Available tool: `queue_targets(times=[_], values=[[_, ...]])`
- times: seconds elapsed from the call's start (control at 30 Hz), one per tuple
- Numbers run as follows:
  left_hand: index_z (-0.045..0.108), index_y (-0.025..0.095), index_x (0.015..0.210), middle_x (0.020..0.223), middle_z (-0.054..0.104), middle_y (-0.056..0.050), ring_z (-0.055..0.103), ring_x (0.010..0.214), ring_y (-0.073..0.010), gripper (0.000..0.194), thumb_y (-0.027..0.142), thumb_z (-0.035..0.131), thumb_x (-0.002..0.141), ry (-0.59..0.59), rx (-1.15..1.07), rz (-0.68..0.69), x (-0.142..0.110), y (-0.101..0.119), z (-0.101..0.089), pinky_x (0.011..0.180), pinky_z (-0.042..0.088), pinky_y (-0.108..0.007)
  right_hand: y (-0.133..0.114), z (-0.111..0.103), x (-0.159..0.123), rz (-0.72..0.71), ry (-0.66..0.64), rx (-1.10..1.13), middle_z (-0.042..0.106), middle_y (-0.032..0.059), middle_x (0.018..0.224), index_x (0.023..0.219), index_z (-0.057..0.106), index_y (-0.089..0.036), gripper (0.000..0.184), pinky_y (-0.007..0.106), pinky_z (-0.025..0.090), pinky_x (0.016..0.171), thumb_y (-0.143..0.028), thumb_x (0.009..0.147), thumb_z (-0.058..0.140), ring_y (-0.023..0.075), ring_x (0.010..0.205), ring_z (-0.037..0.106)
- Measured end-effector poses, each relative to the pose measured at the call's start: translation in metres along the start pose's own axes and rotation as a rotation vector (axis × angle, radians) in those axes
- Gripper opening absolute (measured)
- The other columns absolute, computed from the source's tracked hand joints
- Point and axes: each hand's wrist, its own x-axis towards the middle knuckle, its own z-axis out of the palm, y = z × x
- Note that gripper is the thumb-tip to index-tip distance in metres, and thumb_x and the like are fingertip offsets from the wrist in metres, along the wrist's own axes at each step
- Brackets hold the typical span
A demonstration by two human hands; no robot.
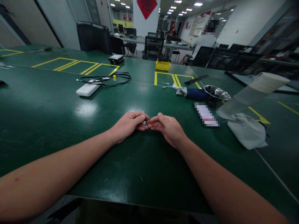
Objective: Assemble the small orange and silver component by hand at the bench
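Observation:
Both hands meet over the green table [105,174], fingertips nearly touching. My left hand [129,123] is closed in a pinch on a small shiny metallic piece [144,122], whose kind is too small to tell. Opposite it, my right hand [168,127] has its fingers closed around a small orange-red piece [152,123]. The two pieces lie close together between the fingertips; whether they are joined I cannot tell. Fingers hide much of both.
A white power bank [88,89] with black cables [119,75] lies at the left. To the right are a blurred phone-like slab [206,114], a steel bowl [217,92], a tilted clear bottle [247,96] and a grey pouch [247,130]. A yellow bin [163,65] stands farther back; a person sits beyond.

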Motion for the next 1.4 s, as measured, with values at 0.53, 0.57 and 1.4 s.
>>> queue_targets(times=[0.53,0.57,1.4], values=[[0.063,0.014,0.100,0.093,0.067,-0.009,0.065,0.080,-0.0144,0.032,0.039,0.047,0.090,-0.033,-0.042,0.009,0.0004,-0.0029,-0.0025,0.075,0.053,-0.027,-0.0025,0.0020,-0.0003,0.019,0.022,0.059,0.069,0.0092,0.078,0.077,0.069,-0.014,0.047,0.035,0.051,0.076,-0.057,0.087,0.051,0.0176,0.072,0.066],[0.063,0.014,0.100,0.093,0.067,-0.009,0.065,0.080,-0.0146,0.032,0.039,0.047,0.090,-0.033,-0.038,0.009,0.0005,-0.0030,-0.0026,0.075,0.053,-0.027,-0.0028,0.0020,-0.0004,0.022,0.021,0.054,0.069,0.0092,0.078,0.078,0.069,-0.014,0.047,0.035,0.051,0.076,-0.057,0.087,0.050,0.0176,0.072,0.066],[0.062,0.014,0.098,0.090,0.067,-0.005,0.064,0.080,-0.0122,0.019,0.016,0.060,0.079,-0.031,0.177,0.078,-0.0038,0.0037,0.0010,0.076,0.051,-0.025,0.0011,-0.0003,-0.0009,-0.027,0.014,-0.153,0.070,0.0064,0.083,0.087,0.069,-0.015,0.013,0.032,0.051,0.079,-0.020,0.076,0.065,0.0169,0.081,0.067]])
